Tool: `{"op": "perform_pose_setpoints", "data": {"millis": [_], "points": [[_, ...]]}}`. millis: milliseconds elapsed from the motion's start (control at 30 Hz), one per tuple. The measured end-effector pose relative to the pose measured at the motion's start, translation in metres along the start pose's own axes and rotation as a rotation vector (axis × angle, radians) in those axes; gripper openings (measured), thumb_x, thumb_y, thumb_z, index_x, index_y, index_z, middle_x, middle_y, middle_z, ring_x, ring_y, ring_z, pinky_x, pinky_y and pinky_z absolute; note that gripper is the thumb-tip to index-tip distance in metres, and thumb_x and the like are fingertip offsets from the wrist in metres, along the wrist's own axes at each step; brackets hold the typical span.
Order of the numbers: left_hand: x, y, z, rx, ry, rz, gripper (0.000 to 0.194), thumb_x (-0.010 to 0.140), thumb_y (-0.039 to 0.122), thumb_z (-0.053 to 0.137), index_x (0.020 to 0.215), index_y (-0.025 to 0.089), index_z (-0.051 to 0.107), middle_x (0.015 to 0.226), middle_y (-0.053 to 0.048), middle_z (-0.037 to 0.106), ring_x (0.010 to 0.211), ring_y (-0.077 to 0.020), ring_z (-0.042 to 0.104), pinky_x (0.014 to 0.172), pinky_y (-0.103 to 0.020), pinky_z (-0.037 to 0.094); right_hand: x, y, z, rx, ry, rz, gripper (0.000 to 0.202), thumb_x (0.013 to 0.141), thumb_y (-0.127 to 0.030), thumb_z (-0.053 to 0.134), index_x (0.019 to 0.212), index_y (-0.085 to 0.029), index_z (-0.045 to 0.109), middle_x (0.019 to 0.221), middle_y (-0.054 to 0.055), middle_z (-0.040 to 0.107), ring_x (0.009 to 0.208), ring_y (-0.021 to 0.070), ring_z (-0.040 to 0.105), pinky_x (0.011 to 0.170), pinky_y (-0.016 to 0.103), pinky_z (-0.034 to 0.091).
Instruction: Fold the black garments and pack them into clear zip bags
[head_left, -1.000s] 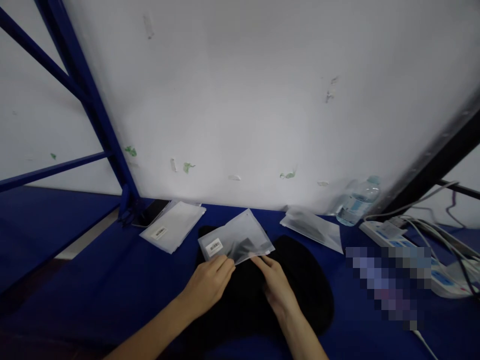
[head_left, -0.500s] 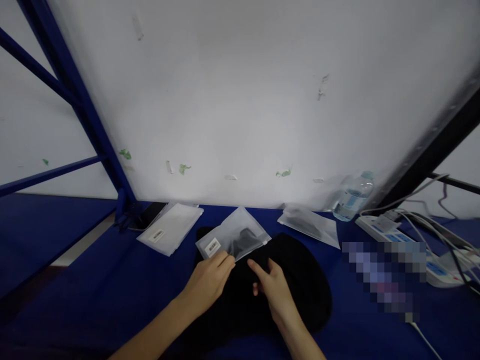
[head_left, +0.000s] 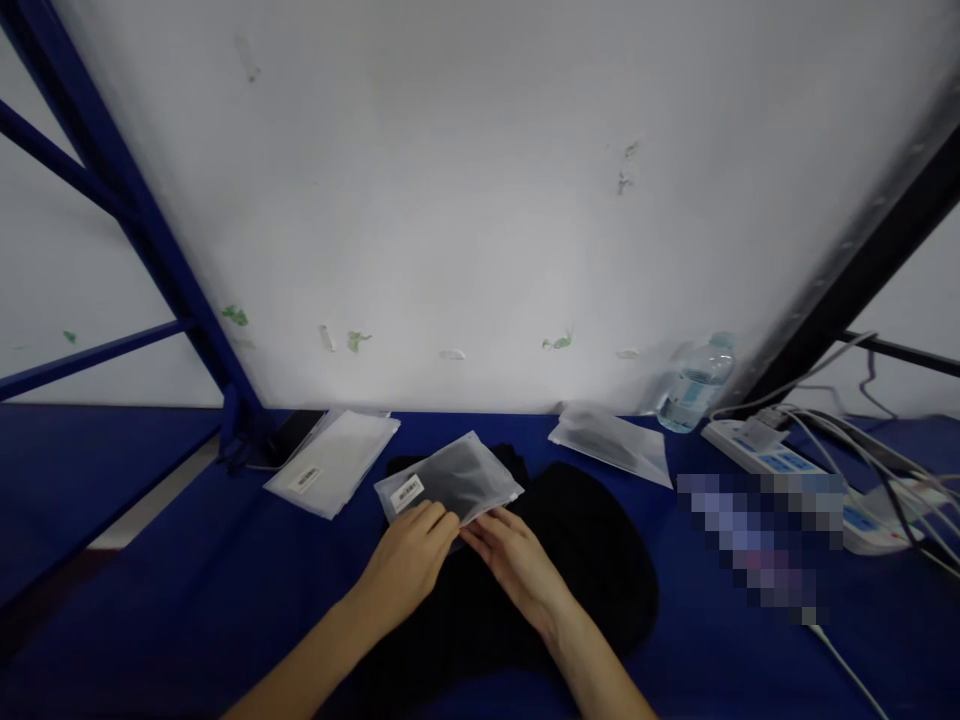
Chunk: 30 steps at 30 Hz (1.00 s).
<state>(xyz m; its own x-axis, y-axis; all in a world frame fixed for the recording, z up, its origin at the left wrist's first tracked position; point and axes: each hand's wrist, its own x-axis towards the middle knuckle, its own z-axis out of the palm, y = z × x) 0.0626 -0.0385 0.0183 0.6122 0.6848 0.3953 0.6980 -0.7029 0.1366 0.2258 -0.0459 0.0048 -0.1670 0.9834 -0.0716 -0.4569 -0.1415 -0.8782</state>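
Note:
A frosted zip bag (head_left: 472, 475) with a barcode label and something dark inside or behind it is held above a black cloth item (head_left: 592, 560). My left hand (head_left: 420, 550) is closed on the bag's near edge, beside the label. My right hand (head_left: 517, 560) meets it at the same edge, its fingers pressed together on the bag next to the left fingertips. The black item lies on the blue table under both hands; its exact kind is hard to make out.
More frosted zip bags lie at the left (head_left: 337, 465) and right (head_left: 611, 445) by the wall. Beside the left ones is a dark phone-like object (head_left: 296, 432). A water bottle (head_left: 696, 385), a power strip (head_left: 795, 480) with cables and a blurred-out item stand at the right.
My right hand has moved left and up to the bag's near edge and now grips it. The bag has tilted flatter. The whole view has shifted slightly.

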Motion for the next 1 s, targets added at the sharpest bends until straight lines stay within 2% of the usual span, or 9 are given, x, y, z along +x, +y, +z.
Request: {"op": "perform_pose_setpoints", "data": {"millis": [133,233,333,433,500,633,800,900,1000], "points": [[-0.008,-0.002,0.004,-0.023,-0.078,-0.021,0.014,0.096,0.019,0.042,0.088,0.02,0.054,0.086,-0.004,0.059,0.08,-0.0211,0.058,0.072,-0.035,0.049,-0.012,-0.02,-0.028,-0.449,0.053,0.023,0.034,0.078,-0.046,0.062,0.092,-0.016,0.071,0.088,0.008,0.071,0.075,0.0194,0.068,0.068,0.031,0.054],[-0.01,-0.003,0.008,-0.018,-0.148,-0.032,0.01,0.095,0.023,0.049,0.087,0.019,0.054,0.088,-0.004,0.06,0.083,-0.0223,0.059,0.071,-0.035,0.05,-0.01,-0.04,-0.054,-0.877,0.245,-0.186,0.026,0.082,-0.039,0.056,0.087,-0.017,0.07,0.079,0.005,0.069,0.068,0.0187,0.065,0.065,0.031,0.052],[-0.008,-0.002,0.008,0.024,-0.21,-0.035,0.013,0.094,0.017,0.047,0.083,0.018,0.054,0.084,-0.004,0.061,0.082,-0.023,0.06,0.069,-0.035,0.05,0.0,-0.054,-0.07,-1.108,0.219,-0.37,0.02,0.081,-0.025,0.055,0.096,-0.02,0.066,0.091,0.004,0.067,0.077,0.0173,0.062,0.075,0.032,0.05],[0.001,0.002,0.005,0.092,-0.261,-0.032,0.016,0.094,0.016,0.045,0.082,0.017,0.055,0.081,-0.006,0.063,0.078,-0.0242,0.063,0.065,-0.035,0.051,0.008,-0.055,-0.072,-1.208,0.049,-0.378,0.031,0.081,-0.015,0.05,0.108,-0.023,0.062,0.095,0.003,0.065,0.076,0.0148,0.06,0.074,0.029,0.048],[0.012,0.007,0.003,0.13,-0.272,-0.035,0.018,0.095,0.019,0.044,0.081,0.016,0.056,0.078,-0.007,0.064,0.076,-0.0257,0.064,0.065,-0.037,0.051,0.012,-0.049,-0.071,-1.256,0.006,-0.392,0.034,0.081,-0.011,0.047,0.109,-0.024,0.061,0.091,0.001,0.063,0.073,0.014,0.058,0.072,0.027,0.046],[0.047,0.022,0.012,0.147,-0.234,-0.017,0.011,0.094,0.022,0.048,0.095,0.015,0.056,0.091,-0.009,0.065,0.089,-0.0271,0.063,0.075,-0.04,0.051,0.016,-0.033,-0.074,-1.255,0.037,-0.475,0.026,0.083,-0.011,0.045,0.099,-0.022,0.061,0.089,0.002,0.063,0.073,0.0146,0.058,0.071,0.027,0.045],[0.083,0.035,0.04,0.153,-0.25,-0.022,0.014,0.092,0.016,0.05,0.104,0.012,0.054,0.095,-0.011,0.066,0.083,-0.0247,0.067,0.069,-0.035,0.054,0.021,-0.023,-0.085,-1.262,0.064,-0.541,0.014,0.088,-0.016,0.046,0.089,-0.022,0.058,0.086,0.003,0.063,0.077,0.0166,0.06,0.071,0.028,0.045],[0.089,0.037,0.048,0.158,-0.272,0.01,0.017,0.091,0.009,0.046,0.106,0.012,0.054,0.096,-0.01,0.065,0.084,-0.0232,0.067,0.07,-0.034,0.054,0.021,-0.022,-0.087,-1.313,0.084,-0.57,0.013,0.09,-0.016,0.045,0.083,-0.022,0.054,0.079,0.003,0.06,0.072,0.017,0.059,0.067,0.027,0.045],[0.082,0.035,0.043,0.172,-0.293,0.041,0.022,0.089,0.008,0.048,0.11,0.014,0.052,0.098,-0.009,0.063,0.086,-0.0232,0.066,0.071,-0.035,0.054,0.019,-0.022,-0.086,-1.36,0.077,-0.58,0.013,0.091,-0.017,0.045,0.082,-0.022,0.054,0.077,0.002,0.059,0.07,0.0171,0.058,0.065,0.027,0.044]]}}
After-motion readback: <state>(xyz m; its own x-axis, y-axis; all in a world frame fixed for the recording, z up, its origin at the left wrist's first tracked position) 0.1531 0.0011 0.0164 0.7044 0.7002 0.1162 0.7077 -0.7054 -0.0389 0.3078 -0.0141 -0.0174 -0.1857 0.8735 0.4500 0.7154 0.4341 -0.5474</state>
